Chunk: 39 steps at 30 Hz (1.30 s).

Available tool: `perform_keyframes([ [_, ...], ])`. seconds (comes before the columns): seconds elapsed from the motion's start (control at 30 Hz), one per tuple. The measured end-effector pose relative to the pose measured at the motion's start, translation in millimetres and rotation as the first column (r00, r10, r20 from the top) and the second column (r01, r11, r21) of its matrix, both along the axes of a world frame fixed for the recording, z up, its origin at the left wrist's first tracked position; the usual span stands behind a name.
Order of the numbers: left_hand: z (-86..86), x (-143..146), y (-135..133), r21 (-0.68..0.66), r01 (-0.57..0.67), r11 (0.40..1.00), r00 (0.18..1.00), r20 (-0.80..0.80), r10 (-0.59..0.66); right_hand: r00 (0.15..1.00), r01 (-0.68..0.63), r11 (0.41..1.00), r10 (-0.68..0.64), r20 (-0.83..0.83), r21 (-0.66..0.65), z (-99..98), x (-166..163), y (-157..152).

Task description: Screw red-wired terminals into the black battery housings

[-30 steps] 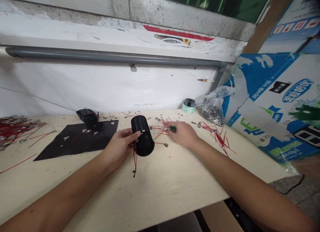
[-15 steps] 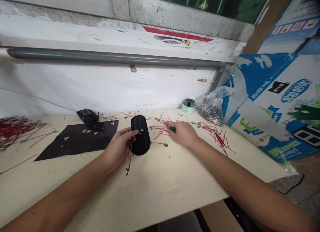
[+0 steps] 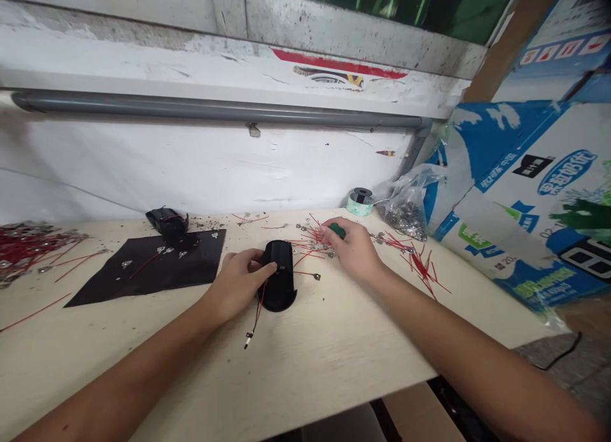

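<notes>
"What are we doing with the left hand [image 3: 236,286]?"

"We're gripping a black plastic case [image 3: 280,276], with the hand curling over its top. The case is sitting right at the fingertips, just above the worktop [image 3: 310,372], and thin red and black wires [image 3: 256,318] are hanging from it below the hand."

"And the right hand [image 3: 353,251]?"

"We're pinching a small green handle [image 3: 337,230] between the fingertips. Loose red wires [image 3: 310,243] with metal tabs are lying just beside that hand, towards the left one, and a black mat [image 3: 143,267] is lying further out, past the left hand."
</notes>
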<state>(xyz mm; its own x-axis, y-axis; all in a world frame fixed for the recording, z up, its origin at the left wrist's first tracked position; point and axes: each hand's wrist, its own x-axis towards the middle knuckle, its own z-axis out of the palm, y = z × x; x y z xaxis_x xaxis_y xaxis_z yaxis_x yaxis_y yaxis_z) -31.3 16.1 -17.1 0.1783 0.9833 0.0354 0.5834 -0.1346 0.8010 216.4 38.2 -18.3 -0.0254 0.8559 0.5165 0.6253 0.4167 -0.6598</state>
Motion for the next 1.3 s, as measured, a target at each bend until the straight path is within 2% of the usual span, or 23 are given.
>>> perform_keyframes([
  [0.1, 0.2, -0.1, 1.0, 0.008, -0.014, 1.0, 0.997, -0.081, 0.014, 0.998, -0.066, 0.998, 0.065, -0.027, -0.024, -2.1, -1.6, 0.1],
  [0.23, -0.2, -1.0, 0.7, 0.002, 0.005, 1.0, 0.997, -0.077, -0.005, 0.999, -0.047, 0.999, 0.047, -0.006, -0.013, -3.7, -1.4, 0.8],
  [0.33, -3.0, -1.7, 1.5, 0.009, -0.012, 1.0, 1.0, 0.001, 0.012, 0.997, -0.023, 0.999, 0.025, -0.079, 0.027, -2.9, -2.4, 0.0],
  [0.4, -4.9, -2.0, 2.2, 0.018, -0.066, 0.998, 0.995, 0.07, 0.065, 0.989, -0.029, 0.998, 0.037, -0.145, 0.058, -2.7, -5.1, -2.0],
  [0.53, -4.1, -2.1, 1.4, 0.062, -0.137, 0.989, 0.987, 0.09, 0.131, 0.978, -0.156, 0.984, 0.166, -0.125, 0.086, -3.3, -15.6, -12.1],
  [0.63, 0.3, -1.7, -2.6, 0.206, -0.078, 0.975, 0.994, 0.09, 0.06, 0.958, -0.281, 0.956, 0.284, -0.033, 0.082, -1.9, -24.9, -23.5],
  [0.73, 3.8, 0.8, -8.0, 0.373, 0.026, 0.927, 0.999, 0.017, -0.035, 0.932, -0.361, 0.926, 0.362, 0.016, 0.112, 0.5, -31.5, -32.6],
  [0.83, 3.5, 5.0, -11.9, 0.404, 0.122, 0.907, 0.992, -0.021, -0.124, 0.91, -0.412, 0.901, 0.415, 0.011, 0.137, -0.1, -34.7, -36.0],
  [0.97, 1.4, 9.8, -14.7, 0.41, 0.115, 0.905, 0.986, 0.065, -0.155, 0.887, -0.456, 0.883, 0.461, -0.02, 0.113, -3.6, -37.0, -35.0],
  [1.13, 4.0, 11.2, -17.8, 0.401, 0.023, 0.916, 0.993, 0.096, -0.067, 0.888, -0.433, 0.898, 0.44, -0.132, 0.084, -2.3, -39.8, -35.2],
  [1.23, 4.7, 10.2, -18.4, 0.479, 0.019, 0.877, 1.0, 0.008, -0.026, 0.879, -0.35, 0.935, 0.348, -0.326, 0.054, -2.7, -40.2, -33.0],
  [1.3, 3.9, 9.9, -18.9, 0.518, 0.056, 0.854, 0.998, -0.06, -0.029, 0.821, -0.348, 0.937, 0.294, -0.489, -0.022, -4.3, -40.3, -30.1],
])
